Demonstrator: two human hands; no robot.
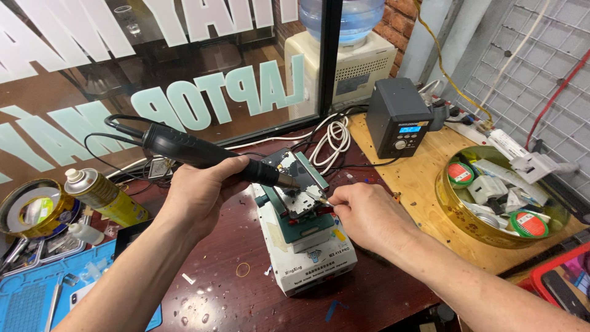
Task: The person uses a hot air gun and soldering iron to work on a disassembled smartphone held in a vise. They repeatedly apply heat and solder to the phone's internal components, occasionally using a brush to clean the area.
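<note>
My left hand (198, 192) grips a black hot-air gun handle (203, 152), with its metal nozzle aimed down at a circuit board (294, 184). The board is clamped on a green holder (302, 222) that sits atop a white heating station (310, 261). My right hand (364, 215) pinches thin tweezers (324, 201), whose tip touches the right edge of the board beside the nozzle. The gun's black cable loops away to the left.
A grey control unit with a blue display (398, 117) stands behind. A round gold tin (467, 218) holds solder reels and parts at right. At left are a yellow spray can (104, 197), tape roll (34, 209) and blue mat (37, 301). A water dispenser (350, 61) stands behind.
</note>
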